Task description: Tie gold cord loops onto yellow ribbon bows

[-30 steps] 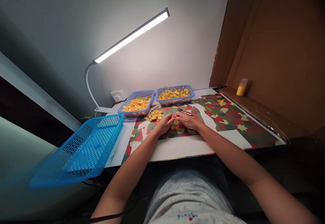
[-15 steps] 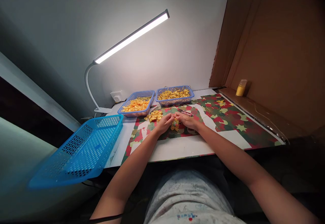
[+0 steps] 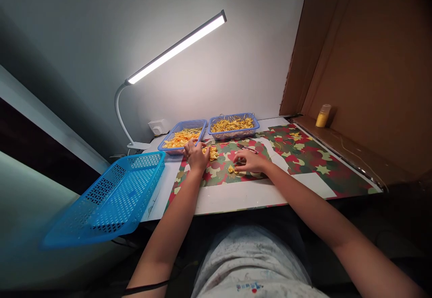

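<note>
My left hand (image 3: 195, 155) reaches over the front edge of a blue-purple basket (image 3: 164, 147), its fingers spread and nothing visible in them. Just right of it lies a small pile of yellow ribbon bows (image 3: 213, 153), partly covered by the hand. My right hand (image 3: 249, 161) rests low over the camouflage-patterned table cover (image 3: 219, 172), fingers loosely curved with a gap between thumb and index finger. Close to its fingertips lies a single yellow ribbon bow (image 3: 231, 169); whether they touch it is hard to tell.
Yellow ribbon pieces (image 3: 182, 137) fill the left basket. A second basket (image 3: 232, 134) holds gold ties. A larger blue basket (image 3: 121, 199) overhangs the table's left edge. Behind stand a lamp (image 3: 175, 48) and a yellow-filled bottle (image 3: 323, 115). A small slim tool (image 3: 248, 148) lies past my right hand.
My hands were together over a yellow bow and have parted. The left moved left and away from me to the basket. The right stayed near the bow, which now lies on the table.
</note>
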Demonstrator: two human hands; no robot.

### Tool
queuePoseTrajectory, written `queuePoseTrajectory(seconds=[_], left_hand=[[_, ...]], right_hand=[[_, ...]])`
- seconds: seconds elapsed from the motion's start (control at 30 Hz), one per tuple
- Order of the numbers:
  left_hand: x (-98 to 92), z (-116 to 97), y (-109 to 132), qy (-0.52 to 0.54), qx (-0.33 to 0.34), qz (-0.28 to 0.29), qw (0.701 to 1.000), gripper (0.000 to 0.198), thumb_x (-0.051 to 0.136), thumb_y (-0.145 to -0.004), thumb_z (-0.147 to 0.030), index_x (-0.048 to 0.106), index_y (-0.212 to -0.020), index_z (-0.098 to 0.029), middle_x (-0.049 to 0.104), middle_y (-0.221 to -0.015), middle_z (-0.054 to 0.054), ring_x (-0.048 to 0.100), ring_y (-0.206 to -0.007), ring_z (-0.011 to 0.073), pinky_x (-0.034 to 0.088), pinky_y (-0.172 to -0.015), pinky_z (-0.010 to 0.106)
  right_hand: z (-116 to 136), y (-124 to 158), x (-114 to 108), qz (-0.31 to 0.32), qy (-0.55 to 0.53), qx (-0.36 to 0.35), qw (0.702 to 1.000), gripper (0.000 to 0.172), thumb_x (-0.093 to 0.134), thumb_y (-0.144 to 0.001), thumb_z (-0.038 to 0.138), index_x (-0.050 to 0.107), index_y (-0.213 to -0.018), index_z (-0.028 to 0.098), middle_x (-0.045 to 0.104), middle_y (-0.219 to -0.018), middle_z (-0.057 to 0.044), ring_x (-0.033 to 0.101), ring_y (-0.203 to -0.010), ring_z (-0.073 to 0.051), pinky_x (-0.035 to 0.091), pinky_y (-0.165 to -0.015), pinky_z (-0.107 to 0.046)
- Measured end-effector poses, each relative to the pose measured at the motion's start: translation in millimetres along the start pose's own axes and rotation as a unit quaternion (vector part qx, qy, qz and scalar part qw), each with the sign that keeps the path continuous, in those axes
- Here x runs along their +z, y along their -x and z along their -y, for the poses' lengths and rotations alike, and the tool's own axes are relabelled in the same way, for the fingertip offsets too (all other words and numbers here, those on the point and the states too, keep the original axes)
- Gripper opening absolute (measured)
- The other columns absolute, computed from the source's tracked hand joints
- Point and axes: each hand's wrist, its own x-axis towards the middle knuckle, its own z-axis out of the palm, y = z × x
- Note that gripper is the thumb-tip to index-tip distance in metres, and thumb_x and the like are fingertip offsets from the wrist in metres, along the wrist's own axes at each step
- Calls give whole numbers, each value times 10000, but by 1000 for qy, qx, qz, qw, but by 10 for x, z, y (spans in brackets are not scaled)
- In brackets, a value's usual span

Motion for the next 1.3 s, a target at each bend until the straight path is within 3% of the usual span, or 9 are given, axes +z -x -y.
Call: queuePoseTrajectory(seconds=[0.13,0.2,0.33,0.43,0.53,0.7,0.9,1.07,1.3], left_hand=[[19,-25,28,6,5,10,1000,213,674,-771,-263,673,-978,-213,488,-1330,140,378,-1258,395,321,-1005,538],[7,-67,48,38,62,33,997,262,666,-767,-264,671,-1025,-219,494,-1329,120,403,-1246,362,325,-1025,508],[-21,-176,101,130,253,199,938,352,664,-671,-150,671,-1010,-245,591,-1187,54,498,-1142,271,353,-1029,425],[-8,-243,144,175,312,291,887,397,671,-613,-130,664,-996,-236,626,-1060,37,552,-1027,241,396,-980,395],[34,-259,173,201,304,311,878,364,664,-636,-127,659,-987,-219,646,-971,35,573,-933,223,451,-869,358],[108,-221,190,266,277,259,886,84,624,-823,-253,687,-849,-204,671,-903,53,596,-849,193,466,-797,337],[124,-252,214,302,183,264,898,200,633,-827,-365,678,-764,-181,668,-841,52,594,-807,180,461,-754,314],[125,-260,223,317,99,326,885,283,635,-800,-432,640,-708,-164,624,-737,18,555,-719,152,426,-637,257],[63,-293,225,359,85,314,875,269,573,-844,-383,618,-1019,-184,653,-944,47,580,-802,158,454,-658,255]], right_hand=[[-17,-9,16,28,26,-18,999,80,729,-690,242,686,-680,176,599,-821,-44,553,-767,-173,431,-684,-285],[-26,-13,21,32,29,-18,999,98,703,-720,243,678,-657,173,592,-810,-44,550,-753,-169,426,-672,-284],[-35,-24,24,34,21,-7,999,171,658,-770,287,648,-644,172,596,-772,-35,533,-693,-155,406,-637,-281],[-52,-34,23,25,8,16,1000,228,627,-790,326,595,-624,172,591,-704,-19,501,-627,-142,379,-591,-274],[-71,-36,16,6,-14,41,999,249,582,-815,377,563,-666,179,583,-660,1,495,-610,-137,378,-585,-262],[-82,-39,24,-30,-45,66,996,250,558,-807,412,560,-704,184,589,-663,3,512,-611,-138,399,-569,-253],[-6,-32,43,-129,-62,52,988,252,517,-851,404,622,-936,191,669,-930,-51,588,-813,-176,465,-708,-295],[20,-20,70,-140,-64,20,988,159,646,-770,345,663,-800,189,694,-845,-48,612,-793,-186,486,-728,-311],[-46,-47,102,-129,-94,46,986,165,622,-769,322,660,-819,170,697,-794,-47,632,-700,-163,496,-634,-278]])
